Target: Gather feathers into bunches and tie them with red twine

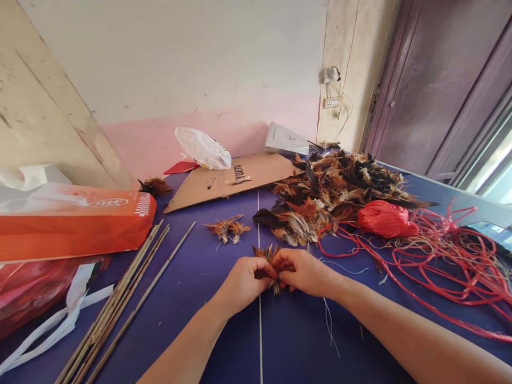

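Over the middle of the blue table [224, 346], my left hand [248, 282] pinches a small bunch of brown feathers [264, 253]. My right hand [304, 273] meets it from the other side, its fingers closed on the same bunch. The quill ends poke out below the fingertips. Where the fingers press together, the grip is partly hidden. White thread [330, 328] trails on the table beneath my right wrist. Just beyond my hands lie two small feather tufts [229, 229] with thread ends. A large heap of brown and black feathers [328, 189] spreads behind my right hand.
Right of the heap sit a red twine ball [384, 218] and tangled red strands [436, 266]. Several thin sticks [120, 304] lie at left beside an orange bag [72, 226]. Flattened cardboard [228, 181], a white plastic bag [203, 148] and a white box [286, 138] stand by the wall.
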A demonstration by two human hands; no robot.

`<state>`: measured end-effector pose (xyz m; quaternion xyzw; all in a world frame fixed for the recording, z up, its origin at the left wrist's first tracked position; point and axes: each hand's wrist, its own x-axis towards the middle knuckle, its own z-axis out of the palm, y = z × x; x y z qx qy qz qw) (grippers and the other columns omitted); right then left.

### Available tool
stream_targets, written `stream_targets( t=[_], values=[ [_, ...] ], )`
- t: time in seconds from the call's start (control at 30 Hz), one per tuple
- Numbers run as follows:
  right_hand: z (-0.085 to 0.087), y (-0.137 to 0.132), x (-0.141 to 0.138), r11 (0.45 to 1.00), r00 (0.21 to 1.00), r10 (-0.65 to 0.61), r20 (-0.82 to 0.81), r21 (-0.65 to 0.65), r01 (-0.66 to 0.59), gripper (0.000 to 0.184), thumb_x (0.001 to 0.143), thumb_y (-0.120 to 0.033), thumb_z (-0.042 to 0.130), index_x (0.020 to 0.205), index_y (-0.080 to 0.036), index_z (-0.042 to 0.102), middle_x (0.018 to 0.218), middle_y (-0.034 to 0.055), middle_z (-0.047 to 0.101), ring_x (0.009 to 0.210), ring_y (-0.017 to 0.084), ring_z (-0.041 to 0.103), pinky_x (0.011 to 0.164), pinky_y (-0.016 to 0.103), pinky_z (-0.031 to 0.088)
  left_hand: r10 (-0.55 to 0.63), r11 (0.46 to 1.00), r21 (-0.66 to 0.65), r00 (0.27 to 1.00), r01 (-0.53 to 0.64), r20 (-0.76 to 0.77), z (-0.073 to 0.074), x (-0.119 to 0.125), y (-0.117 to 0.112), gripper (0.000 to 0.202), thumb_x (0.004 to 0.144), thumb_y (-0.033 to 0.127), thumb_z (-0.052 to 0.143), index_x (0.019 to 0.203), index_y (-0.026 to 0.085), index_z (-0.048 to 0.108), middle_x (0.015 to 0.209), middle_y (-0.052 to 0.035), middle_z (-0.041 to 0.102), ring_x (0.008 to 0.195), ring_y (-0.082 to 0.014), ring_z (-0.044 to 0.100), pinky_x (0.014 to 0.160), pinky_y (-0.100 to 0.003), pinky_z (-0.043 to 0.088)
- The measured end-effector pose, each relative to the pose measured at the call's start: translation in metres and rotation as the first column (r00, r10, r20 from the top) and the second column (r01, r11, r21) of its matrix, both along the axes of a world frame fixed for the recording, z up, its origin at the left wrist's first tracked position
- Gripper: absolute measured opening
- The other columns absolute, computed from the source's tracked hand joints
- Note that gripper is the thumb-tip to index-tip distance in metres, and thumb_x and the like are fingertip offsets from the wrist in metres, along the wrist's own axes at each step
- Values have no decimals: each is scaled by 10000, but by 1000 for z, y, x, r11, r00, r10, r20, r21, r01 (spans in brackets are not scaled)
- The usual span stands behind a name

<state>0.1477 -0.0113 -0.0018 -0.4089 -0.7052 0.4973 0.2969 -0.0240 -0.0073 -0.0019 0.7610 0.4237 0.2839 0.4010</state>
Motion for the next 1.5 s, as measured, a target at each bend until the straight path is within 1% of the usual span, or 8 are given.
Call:
stream_targets(
  t=[0.07, 0.17, 0.37, 0.53, 0.77, 1.07, 1.3, 1.5],
  values=[
    [-1, 0, -1, 1000, 1000, -15, 0, 7, 15, 220, 626, -61, 416, 801, -154, 510, 693, -11, 583, 573, 83, 575, 433, 146, 431, -27, 986, 162, 997, 38, -73, 5, 1, -4, 109, 713, 145, 533, 698, 165, 638, 696, -19, 635, 658, -139, 567, 614, -227, 406],
    [-4, 1, -3, 999, 999, -47, 22, 13, 47, 199, 634, -75, 424, 792, -156, 514, 660, -18, 578, 567, 87, 577, 425, 148, 431, -47, 928, 358, 985, 105, -169, 9, 1, -7, 158, 752, 116, 489, 717, 180, 628, 718, -19, 618, 677, -129, 555, 633, -223, 392],
    [-9, 3, -3, 998, 996, -57, 66, 5, 57, 198, 674, -144, 463, 836, -148, 577, 679, 5, 609, 573, 95, 581, 441, 159, 440, 23, 848, 514, 961, 128, -277, 5, -1, -5, 172, 797, 143, 450, 755, 185, 611, 722, -32, 596, 682, -136, 525, 621, -235, 371],
    [-13, 3, -3, 996, 992, -82, 101, 33, 79, 245, 689, -164, 467, 876, -158, 625, 639, 4, 609, 548, 92, 565, 436, 154, 416, 59, 863, 500, 968, 73, -244, 5, -2, -4, 159, 794, 186, 473, 705, 187, 606, 690, -24, 581, 648, -128, 518, 600, -226, 371],
    [-11, 0, -6, 980, 973, -193, 125, 63, 187, 155, 689, -174, 468, 771, -154, 598, 550, -12, 601, 484, 79, 538, 459, 163, 399, 84, 896, 443, 977, 12, -195, 7, -4, -1, 127, 751, 154, 502, 681, 186, 604, 686, -16, 584, 642, -125, 537, 602, -215, 385],
    [-16, 5, -5, 987, 987, -156, 37, -22, 157, 227, 664, -151, 473, 871, -162, 566, 598, -11, 586, 485, 80, 535, 402, 148, 392, 106, 897, 442, 976, -10, -192, 7, -6, 1, 129, 740, 142, 498, 669, 184, 596, 668, -11, 577, 626, -121, 530, 591, -217, 380],
    [-12, 3, -7, 979, 979, -192, 71, -50, 196, 162, 717, -291, 511, 761, -145, 568, 552, -8, 582, 422, 61, 482, 390, 149, 386, 103, 902, 430, 982, -25, -160, 4, -7, 3, 130, 728, 142, 498, 666, 187, 603, 672, -16, 590, 622, -125, 536, 595, -216, 390],
    [-11, 2, -8, 977, 975, -210, 77, -18, 212, 106, 716, -245, 493, 747, -154, 538, 562, -10, 583, 425, 67, 485, 395, 162, 371, 107, 910, 413, 982, -32, -159, 4, -9, 6, 124, 706, 140, 507, 654, 189, 609, 663, -10, 601, 610, -128, 539, 590, -216, 384]
  ],
)
